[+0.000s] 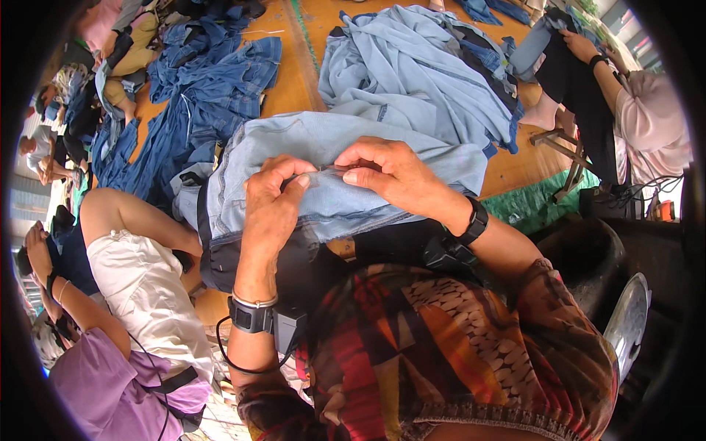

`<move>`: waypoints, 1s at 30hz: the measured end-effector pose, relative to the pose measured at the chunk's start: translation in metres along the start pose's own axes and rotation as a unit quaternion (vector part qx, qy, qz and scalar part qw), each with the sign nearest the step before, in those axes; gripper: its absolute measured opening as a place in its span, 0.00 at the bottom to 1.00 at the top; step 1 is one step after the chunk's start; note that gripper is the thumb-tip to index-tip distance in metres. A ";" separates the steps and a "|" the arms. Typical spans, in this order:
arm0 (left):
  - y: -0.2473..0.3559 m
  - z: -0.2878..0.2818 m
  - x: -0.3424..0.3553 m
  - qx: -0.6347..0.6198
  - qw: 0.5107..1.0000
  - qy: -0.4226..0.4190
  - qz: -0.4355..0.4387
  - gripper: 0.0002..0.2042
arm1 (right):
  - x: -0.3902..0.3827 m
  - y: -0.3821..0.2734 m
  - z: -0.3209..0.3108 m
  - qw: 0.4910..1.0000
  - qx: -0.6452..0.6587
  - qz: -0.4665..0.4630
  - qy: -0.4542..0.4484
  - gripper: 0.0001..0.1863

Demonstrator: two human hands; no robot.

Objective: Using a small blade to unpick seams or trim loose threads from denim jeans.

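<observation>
A light-blue denim garment lies across my lap and the table edge, its paler side with seams facing up. My left hand pinches the cloth between thumb and forefinger near the garment's middle. Close beside it, my right hand pinches the same cloth, thumb against bent fingers. A small ridge of fabric runs between the two pinches. Whether a thread or small tool sits in the fingertips is too fine to tell. Dark fabric hangs from the garment's near left side.
Light-blue denim is heaped on the wooden table, with darker jeans to its left. A person in purple sits close at left; another handles dark cloth at right. A dark bucket and metal lid stand lower right.
</observation>
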State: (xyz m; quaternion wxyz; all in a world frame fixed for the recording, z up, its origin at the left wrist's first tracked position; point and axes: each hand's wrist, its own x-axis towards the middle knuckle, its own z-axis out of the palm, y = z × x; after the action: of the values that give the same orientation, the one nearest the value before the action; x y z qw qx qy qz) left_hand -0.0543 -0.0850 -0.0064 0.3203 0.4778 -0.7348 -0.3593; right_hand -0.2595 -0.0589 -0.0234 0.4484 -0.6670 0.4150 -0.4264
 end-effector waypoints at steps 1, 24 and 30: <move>0.000 0.000 0.000 0.000 1.000 0.006 0.000 0.05 | 0.001 -0.002 0.001 1.000 -0.022 -0.003 -0.001 0.09; -0.001 0.004 0.000 0.000 1.000 0.014 0.000 0.06 | 0.007 0.003 0.011 0.999 -0.006 -0.013 0.036 0.07; -0.003 0.003 0.004 -0.001 1.000 0.014 -0.024 0.06 | 0.005 -0.001 -0.002 0.991 0.093 0.028 0.092 0.09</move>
State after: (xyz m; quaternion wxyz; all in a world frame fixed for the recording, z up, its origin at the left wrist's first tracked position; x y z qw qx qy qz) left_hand -0.0570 -0.0887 -0.0099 0.3226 0.4996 -0.7183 -0.3610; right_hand -0.2594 -0.0639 -0.0215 0.4804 -0.5685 0.4313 -0.5100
